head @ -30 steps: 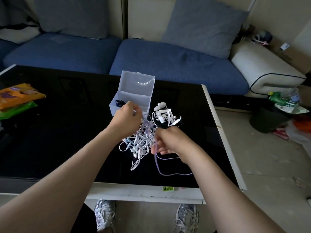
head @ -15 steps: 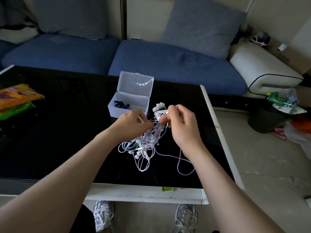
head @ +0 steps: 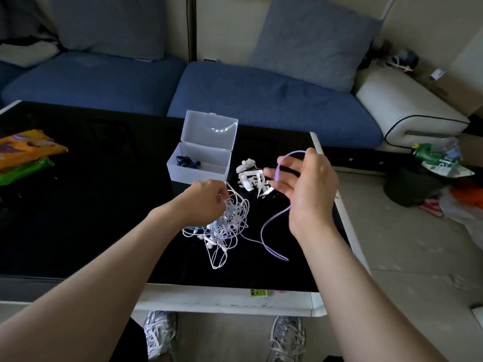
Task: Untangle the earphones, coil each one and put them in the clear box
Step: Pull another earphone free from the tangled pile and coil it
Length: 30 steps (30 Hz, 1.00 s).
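Earphone tangle point(head: 226, 221) pinched in left fingers point(head: 220, 196); purple cable point(head: 262, 234) looped over spread right fingers point(head: 282, 185).

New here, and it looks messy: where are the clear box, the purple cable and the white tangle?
clear box point(head: 198, 175), head view, front wall.
purple cable point(head: 262, 234), head view, hanging bend.
white tangle point(head: 230, 220), head view, its middle.

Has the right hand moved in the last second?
Yes. The right hand swung rightward, away from the clear box and the tangle, with the purple cable looped over it.
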### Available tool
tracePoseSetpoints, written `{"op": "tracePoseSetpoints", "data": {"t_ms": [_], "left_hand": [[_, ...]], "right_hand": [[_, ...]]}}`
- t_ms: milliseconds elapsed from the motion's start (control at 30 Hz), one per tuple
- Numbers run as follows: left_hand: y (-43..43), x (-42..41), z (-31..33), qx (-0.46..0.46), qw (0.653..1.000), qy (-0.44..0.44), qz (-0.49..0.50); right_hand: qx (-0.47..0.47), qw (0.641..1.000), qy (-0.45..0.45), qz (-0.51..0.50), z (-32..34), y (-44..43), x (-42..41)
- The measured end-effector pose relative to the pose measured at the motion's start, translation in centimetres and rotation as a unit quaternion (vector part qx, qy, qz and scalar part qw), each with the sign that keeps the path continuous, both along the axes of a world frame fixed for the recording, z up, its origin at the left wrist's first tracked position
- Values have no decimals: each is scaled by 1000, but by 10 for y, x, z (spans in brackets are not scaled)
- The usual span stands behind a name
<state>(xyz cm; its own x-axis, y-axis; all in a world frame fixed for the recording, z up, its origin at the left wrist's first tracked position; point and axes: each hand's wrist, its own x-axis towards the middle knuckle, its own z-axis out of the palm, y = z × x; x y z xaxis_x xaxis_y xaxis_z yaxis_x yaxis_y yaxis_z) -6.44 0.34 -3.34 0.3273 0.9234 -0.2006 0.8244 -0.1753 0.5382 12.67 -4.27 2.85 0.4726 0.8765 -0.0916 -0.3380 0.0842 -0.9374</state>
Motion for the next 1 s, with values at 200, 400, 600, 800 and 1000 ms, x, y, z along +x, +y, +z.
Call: {"op": "tracePoseSetpoints", "data": {"t_ms": [200, 400, 600, 800, 1000], "left_hand": [[2, -1, 5, -12, 999, -27, 38], [3, -2, 9, -30, 993, -86, 69], [3, 0, 9, -73, 981, -159, 80], [4, 0, 7, -89, 979, -172, 66], [8, -5, 1, -68, 973, -213, 51]], "right_hand": [[-195, 853, -484, 0, -34, 4, 33], [-314, 695, -631, 138, -72, 8, 58], [-259, 667, -672, 193, -75, 11, 49], [-98, 792, -533, 280, -74, 14, 24], [-56, 812, -495, 303, -69, 12, 13]]}}
